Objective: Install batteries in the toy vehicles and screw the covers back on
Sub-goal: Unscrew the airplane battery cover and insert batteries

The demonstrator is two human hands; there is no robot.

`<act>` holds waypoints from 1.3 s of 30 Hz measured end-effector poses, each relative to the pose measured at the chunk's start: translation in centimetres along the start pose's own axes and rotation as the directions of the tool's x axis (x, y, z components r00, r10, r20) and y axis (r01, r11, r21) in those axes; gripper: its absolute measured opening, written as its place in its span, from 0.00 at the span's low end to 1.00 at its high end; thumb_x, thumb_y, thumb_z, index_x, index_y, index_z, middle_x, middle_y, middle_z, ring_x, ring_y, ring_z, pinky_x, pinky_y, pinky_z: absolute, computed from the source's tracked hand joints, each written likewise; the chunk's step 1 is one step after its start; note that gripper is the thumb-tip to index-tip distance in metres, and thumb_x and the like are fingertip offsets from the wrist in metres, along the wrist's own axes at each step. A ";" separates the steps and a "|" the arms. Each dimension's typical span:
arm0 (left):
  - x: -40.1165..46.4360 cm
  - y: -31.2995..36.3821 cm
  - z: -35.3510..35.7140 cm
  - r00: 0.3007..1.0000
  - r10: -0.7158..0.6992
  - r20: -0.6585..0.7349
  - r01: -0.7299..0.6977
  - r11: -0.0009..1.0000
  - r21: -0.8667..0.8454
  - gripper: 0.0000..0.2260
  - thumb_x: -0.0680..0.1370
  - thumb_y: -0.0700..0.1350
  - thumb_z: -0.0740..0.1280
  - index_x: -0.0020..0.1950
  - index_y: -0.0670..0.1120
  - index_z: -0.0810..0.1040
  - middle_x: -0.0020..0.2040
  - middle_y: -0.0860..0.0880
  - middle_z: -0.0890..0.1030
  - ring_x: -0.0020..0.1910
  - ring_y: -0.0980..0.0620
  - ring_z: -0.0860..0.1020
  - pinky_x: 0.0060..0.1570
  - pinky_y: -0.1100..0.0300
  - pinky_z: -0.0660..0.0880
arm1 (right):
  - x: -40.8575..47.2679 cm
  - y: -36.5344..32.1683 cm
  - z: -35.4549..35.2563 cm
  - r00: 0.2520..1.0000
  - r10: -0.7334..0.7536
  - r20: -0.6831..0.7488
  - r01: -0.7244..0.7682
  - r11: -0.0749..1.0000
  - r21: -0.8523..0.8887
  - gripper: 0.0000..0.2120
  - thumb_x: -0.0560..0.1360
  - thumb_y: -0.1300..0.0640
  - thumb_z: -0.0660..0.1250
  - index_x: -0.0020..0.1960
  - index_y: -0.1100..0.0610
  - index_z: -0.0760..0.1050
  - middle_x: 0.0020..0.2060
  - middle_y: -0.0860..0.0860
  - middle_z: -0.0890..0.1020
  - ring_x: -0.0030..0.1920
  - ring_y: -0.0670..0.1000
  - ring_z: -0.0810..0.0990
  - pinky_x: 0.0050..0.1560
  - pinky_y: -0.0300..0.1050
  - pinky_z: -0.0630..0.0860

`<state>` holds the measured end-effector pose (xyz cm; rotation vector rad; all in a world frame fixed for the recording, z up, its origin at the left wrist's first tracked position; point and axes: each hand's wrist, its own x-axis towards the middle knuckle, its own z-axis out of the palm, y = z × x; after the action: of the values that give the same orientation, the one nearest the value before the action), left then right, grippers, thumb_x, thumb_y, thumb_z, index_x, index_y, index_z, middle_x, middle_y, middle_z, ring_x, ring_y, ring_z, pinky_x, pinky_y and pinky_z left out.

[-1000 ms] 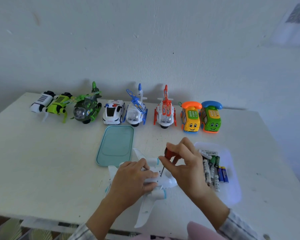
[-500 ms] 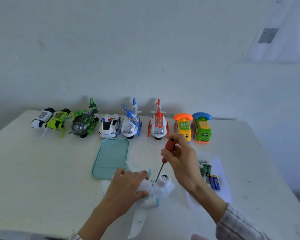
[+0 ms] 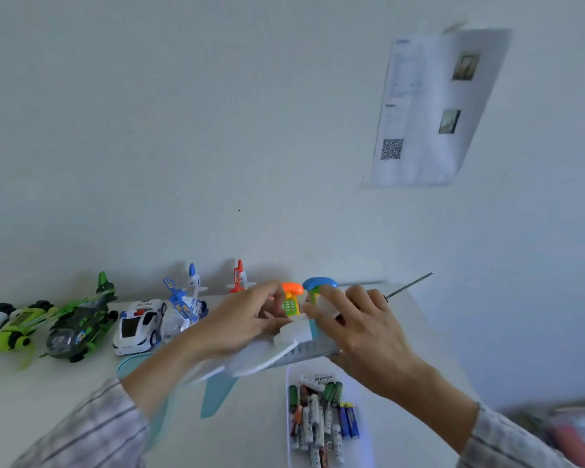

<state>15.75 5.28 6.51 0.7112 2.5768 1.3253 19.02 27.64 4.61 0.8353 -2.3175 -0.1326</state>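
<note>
Both hands hold a white toy airplane [image 3: 284,352] up above a white table [image 3: 48,417], in front of a row of toy vehicles along the wall. The left hand [image 3: 240,322] reaches in from the lower left, its fingers curled round the plane's body near an engine pod. The right hand [image 3: 362,329] comes from the lower right, fingers bent over the fuselage, and also grips a screwdriver [image 3: 409,285], whose metal shaft juts up to the right past the knuckles; the handle is hidden inside the hand. A teal tail fin hangs below the plane. Under it, a clear tray [image 3: 365,447] of batteries [image 3: 318,420] sits on the table. The hands cover most of an orange toy phone car [image 3: 291,298] and a blue-topped one [image 3: 320,284]. Motion blur softens the plane, and whether its battery cover is on cannot be made out. A green helicopter [image 3: 76,329] and police car [image 3: 139,325] stand at left.
</note>
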 end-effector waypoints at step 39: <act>-0.2 -18.9 13.9 0.916 -0.250 -0.314 0.383 0.778 0.497 0.38 0.71 0.64 0.35 0.77 0.52 0.58 0.78 0.56 0.53 0.72 0.66 0.45 0.72 0.62 0.41 | -6.4 14.0 15.7 0.063 0.574 0.816 -0.952 -0.211 0.222 0.29 0.69 0.43 0.73 0.61 0.61 0.72 0.35 0.54 0.77 0.23 0.46 0.66 0.22 0.35 0.65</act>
<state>14.28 5.92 -16.95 0.1528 3.1233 0.5783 5.48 40.63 -6.91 -0.8605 -2.7737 1.6718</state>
